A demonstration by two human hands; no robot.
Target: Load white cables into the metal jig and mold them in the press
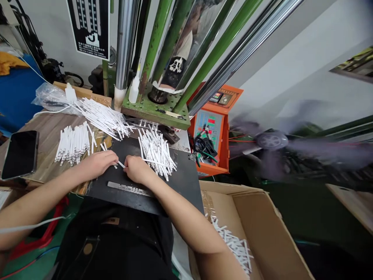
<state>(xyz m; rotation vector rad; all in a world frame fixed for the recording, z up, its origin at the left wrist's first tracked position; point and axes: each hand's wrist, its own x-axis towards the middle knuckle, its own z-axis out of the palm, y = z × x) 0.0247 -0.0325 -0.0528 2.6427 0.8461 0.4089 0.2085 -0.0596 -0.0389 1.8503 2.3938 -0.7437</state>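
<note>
Between my two hands a short white strip (pixel 121 164) is stretched above the black work plate (pixel 183 190). My left hand (pixel 104 161) is closed on its left end, with one or two more white strip ends just by the fingers. My right hand (pixel 135 168) pinches the other end, its fingers curled. Directly below lies a slotted metal bar (pixel 128 188), partly covered by my right wrist. A loose pile of white strips (pixel 157 151) rests right of my right hand. Left of my left hand sits a neater bunch of strips (pixel 72 144).
Behind are a larger strip heap (pixel 101 114), a white bottle (pixel 134 88) and a green press base (pixel 157 112). A phone (pixel 20 153) lies at left. An orange control box (pixel 224 136) with pliers, a spinning fan (pixel 272 140) and a cardboard box (pixel 256 214) holding strips stand right.
</note>
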